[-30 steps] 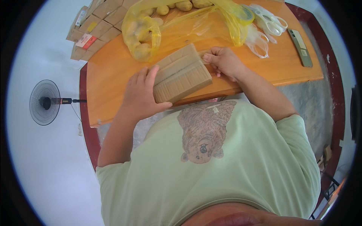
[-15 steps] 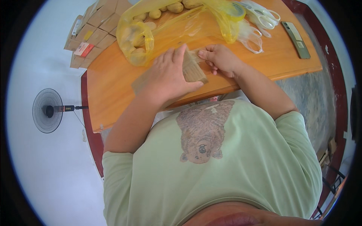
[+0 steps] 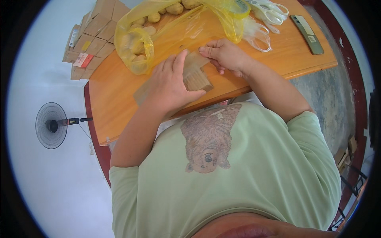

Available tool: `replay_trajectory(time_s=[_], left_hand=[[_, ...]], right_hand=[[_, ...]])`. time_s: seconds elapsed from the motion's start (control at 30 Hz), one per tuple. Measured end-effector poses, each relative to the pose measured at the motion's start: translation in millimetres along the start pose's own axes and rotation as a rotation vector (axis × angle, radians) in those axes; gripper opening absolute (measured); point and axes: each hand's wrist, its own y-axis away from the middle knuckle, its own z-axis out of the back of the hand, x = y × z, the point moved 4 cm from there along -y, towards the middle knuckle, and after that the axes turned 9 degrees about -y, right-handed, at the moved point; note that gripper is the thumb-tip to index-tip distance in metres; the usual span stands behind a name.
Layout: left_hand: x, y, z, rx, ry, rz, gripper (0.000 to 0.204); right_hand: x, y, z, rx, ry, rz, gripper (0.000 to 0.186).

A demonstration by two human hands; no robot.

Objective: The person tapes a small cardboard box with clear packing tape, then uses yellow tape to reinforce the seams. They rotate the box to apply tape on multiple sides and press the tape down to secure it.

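Observation:
A small brown cardboard box point(image 3: 198, 81) lies near the front edge of the wooden table. Over its top and side my left hand point(image 3: 168, 85) is spread, thumb on one side and fingers on the other, gripping it. Between the thumb and forefinger of my right hand point(image 3: 226, 57) is pinched the end of a strip of clear tape point(image 3: 197, 60), which runs to the box's far end. Part of the box is hidden under the left hand.
A yellow plastic bag point(image 3: 131, 43) with several potatoes point(image 3: 174, 8) lies beyond the hands. Cardboard boxes point(image 3: 93, 41) are stacked at the far left. A tape roll point(image 3: 240, 8), white-handled scissors point(image 3: 274, 15), a clear plastic bag point(image 3: 258, 35) and a phone point(image 3: 307, 35) lie to the right.
The right hand has moved slightly up and left with the tape end, and more of the strip shows raised off the box. The left hand stays on the box; the view has shifted a little.

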Motion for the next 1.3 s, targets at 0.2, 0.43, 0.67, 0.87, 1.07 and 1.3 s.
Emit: replay_trajectory(time_s=[0.2,0.43,0.67,0.87,1.07,1.3], left_hand=[[0,0,0,0.010,-0.015,0.008,0.101],[3,1,-2,-0.045,0.007,-0.010,0.101],[0,2,-2,-0.064,-0.045,-0.035,0.090],[-6,-3,0,-0.028,-0.086,-0.046,0.089],[3,-5,3,-0.059,0.102,-0.052,0.086],[11,30,46,-0.410,0.359,-0.149,0.080]], right_hand=[[4,0,-1,-0.014,0.090,0.043,0.030],[-2,6,-3,-0.036,0.251,-0.086,0.027],[-20,-9,-7,-0.007,0.526,0.051,0.035],[-23,-7,-17,-0.090,0.809,0.163,0.036],[-17,-3,-20,-0.073,0.754,0.272,0.033],[30,17,-38,-0.156,0.350,0.623,0.031]])
